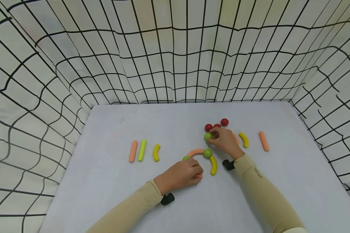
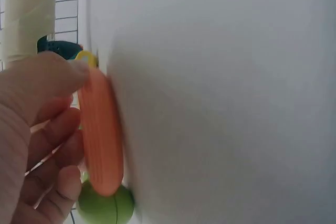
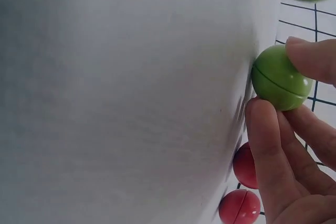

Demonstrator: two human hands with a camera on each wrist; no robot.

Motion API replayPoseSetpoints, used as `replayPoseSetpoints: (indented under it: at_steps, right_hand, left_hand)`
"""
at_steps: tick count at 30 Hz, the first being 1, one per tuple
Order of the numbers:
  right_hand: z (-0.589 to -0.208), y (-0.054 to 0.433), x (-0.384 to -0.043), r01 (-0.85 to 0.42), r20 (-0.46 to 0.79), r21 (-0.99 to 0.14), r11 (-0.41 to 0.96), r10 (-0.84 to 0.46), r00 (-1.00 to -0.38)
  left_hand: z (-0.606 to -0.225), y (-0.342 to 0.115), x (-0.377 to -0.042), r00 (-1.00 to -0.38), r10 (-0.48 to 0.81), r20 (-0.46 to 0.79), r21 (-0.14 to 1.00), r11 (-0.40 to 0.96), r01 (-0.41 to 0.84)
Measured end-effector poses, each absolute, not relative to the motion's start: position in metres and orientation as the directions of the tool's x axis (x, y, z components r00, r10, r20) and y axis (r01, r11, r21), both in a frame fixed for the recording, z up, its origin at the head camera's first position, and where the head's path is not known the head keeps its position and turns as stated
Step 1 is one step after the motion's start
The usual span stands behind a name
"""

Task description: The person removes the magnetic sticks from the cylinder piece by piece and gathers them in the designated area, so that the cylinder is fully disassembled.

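My left hand [image 1: 182, 174] pinches an orange rod [image 2: 101, 132] between thumb and fingers. A green ball [image 2: 106, 204] is at the rod's lower end in the left wrist view. My right hand [image 1: 225, 141] holds another green ball [image 3: 281, 77] between thumb and fingers, close to the table. Between the hands, a curved orange rod [image 1: 195, 152] meets a green ball [image 1: 207, 153], and a curved yellow rod [image 1: 213, 165] extends from that ball. Just beyond the right hand lie red balls [image 1: 224, 122]. Part of another orange piece [image 1: 236, 138] shows behind that hand.
On the left of the white table [image 1: 105, 181] lie a straight orange rod [image 1: 133, 151], a green rod [image 1: 142, 150] and a curved yellow rod [image 1: 156, 153]. To the right are another yellow rod [image 1: 244, 140] and an orange rod [image 1: 263, 141]. Black netting [image 1: 186, 64] borders the table.
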State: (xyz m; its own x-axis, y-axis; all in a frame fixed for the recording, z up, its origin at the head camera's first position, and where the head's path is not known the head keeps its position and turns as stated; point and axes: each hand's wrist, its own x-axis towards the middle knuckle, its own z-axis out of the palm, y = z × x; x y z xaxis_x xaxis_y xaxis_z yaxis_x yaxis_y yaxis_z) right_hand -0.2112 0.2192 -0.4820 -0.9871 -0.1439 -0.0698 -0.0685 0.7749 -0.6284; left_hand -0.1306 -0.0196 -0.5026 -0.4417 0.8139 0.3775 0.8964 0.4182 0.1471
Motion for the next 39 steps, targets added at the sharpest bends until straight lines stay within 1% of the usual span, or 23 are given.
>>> replayPoseSetpoints:
  at_steps: [4, 7, 12, 15, 18, 20, 23, 27, 30, 33, 36, 39]
  right_hand:
    - [-0.482, 0.222, -0.210, -0.050, -0.077, -0.647, 0.761, -0.130, -0.989]
    - [-0.480, 0.224, -0.208, -0.037, -0.094, -0.645, 0.764, -0.127, -0.987]
    - [-0.473, 0.227, -0.202, -0.040, -0.087, -0.636, 0.771, -0.123, -0.989]
    - [-0.469, 0.227, -0.195, -0.056, -0.051, -0.637, 0.769, -0.114, -0.992]
    - [-0.465, 0.226, -0.185, -0.105, 0.016, -0.630, 0.770, -0.122, -0.992]
    - [-0.463, 0.223, -0.177, -0.162, 0.075, -0.626, 0.762, -0.148, -0.986]
    - [-0.463, 0.215, -0.162, -0.274, 0.168, -0.612, 0.741, -0.217, -0.962]
    - [-0.465, 0.201, -0.141, -0.394, 0.236, -0.614, 0.683, -0.318, -0.918]
    - [-0.468, 0.189, -0.127, -0.447, 0.230, -0.614, 0.651, -0.394, -0.890]
    - [-0.473, 0.178, -0.118, -0.464, 0.183, -0.613, 0.639, -0.457, -0.870]
    - [-0.479, 0.170, -0.114, -0.472, 0.136, -0.606, 0.641, -0.501, -0.855]
    - [-0.483, 0.164, -0.111, -0.488, 0.115, -0.590, 0.644, -0.531, -0.840]
  left_hand:
    - [-0.498, -0.027, -0.137, -0.442, 0.790, 0.426, 0.180, 0.404, 0.897]
    - [-0.492, -0.037, -0.142, -0.472, 0.770, 0.430, 0.224, 0.416, 0.881]
    - [-0.485, -0.054, -0.152, -0.568, 0.745, 0.348, 0.304, 0.484, 0.821]
    - [-0.485, -0.061, -0.156, -0.592, 0.752, 0.288, 0.321, 0.507, 0.800]
    - [-0.487, -0.064, -0.158, -0.588, 0.764, 0.264, 0.331, 0.501, 0.800]
    - [-0.488, -0.065, -0.158, -0.588, 0.767, 0.257, 0.337, 0.499, 0.799]
    - [-0.490, -0.065, -0.158, -0.588, 0.768, 0.251, 0.348, 0.496, 0.796]
    - [-0.492, -0.065, -0.158, -0.583, 0.769, 0.261, 0.348, 0.488, 0.800]
    - [-0.493, -0.065, -0.158, -0.577, 0.766, 0.283, 0.346, 0.480, 0.806]
    - [-0.495, -0.065, -0.157, -0.573, 0.763, 0.299, 0.350, 0.471, 0.810]
    - [-0.497, -0.066, -0.156, -0.566, 0.764, 0.310, 0.353, 0.460, 0.814]
    - [-0.497, -0.065, -0.153, -0.556, 0.767, 0.319, 0.367, 0.441, 0.819]
